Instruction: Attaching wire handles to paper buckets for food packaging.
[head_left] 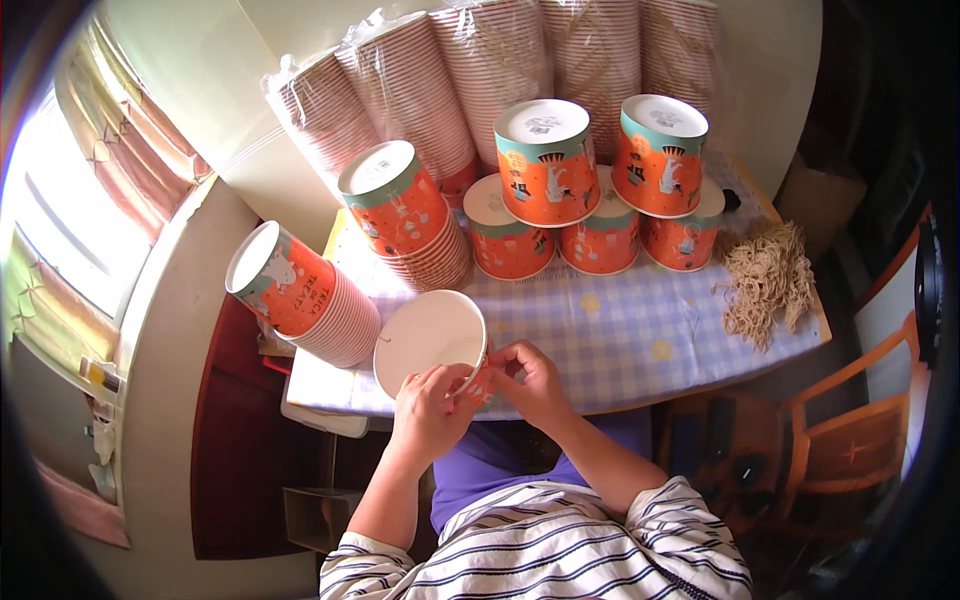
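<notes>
A paper bucket (430, 330), white inside and orange outside, is tilted with its mouth facing me at the table's front edge. My left hand (432, 408) is closed over its near rim, with fingers reaching inside. On the right side of the same bucket, my right hand (530, 383) is closed in a pinch against the outer wall, just below the rim. What its fingertips hold, if anything, is hidden. A short piece of cord (385, 339) shows at the left of the bucket's inner wall.
Two nested stacks of orange buckets, one leaning (310, 305) and one behind it (410, 225), stand left. Upside-down buckets (600, 245) form two tiers at centre right. Bagged stacks (495, 75) line the wall. Looped beige cords (768, 280) hang over the right edge of the checkered tablecloth (610, 350).
</notes>
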